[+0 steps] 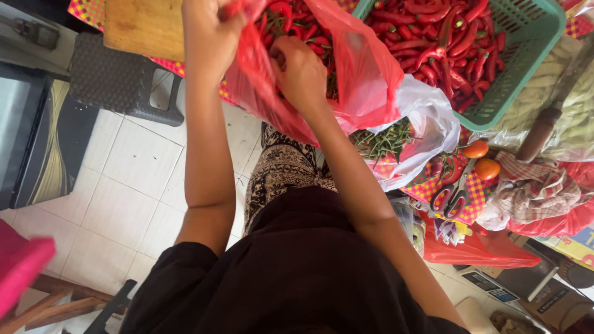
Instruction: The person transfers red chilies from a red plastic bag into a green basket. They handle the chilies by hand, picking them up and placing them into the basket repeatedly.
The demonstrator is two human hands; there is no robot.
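While the left hand (207, 37) grips the bunched rim of a red plastic bag (359, 74) and holds it up and open, the right hand (300, 74) reaches into the bag's mouth, its fingers curled among small red chillies (291, 21); whether they pinch a chilli cannot be told, since the fingertips are hidden. Hanging in front of the person's body, the bag sits just beside a green plastic basket (544, 37) heaped with larger red chillies on the table. Below it lies a white bag (433, 124) of green stems, with two tomatoes (481, 159) and scissors (455, 192) on the chequered cloth nearby. Judged from this view, the thin film could tear under the load where the left hand clenches it, or the rim could slip from that grip, spilling chillies onto the tiled floor (136, 198); chilli juice on bare fingers is a further hazard.
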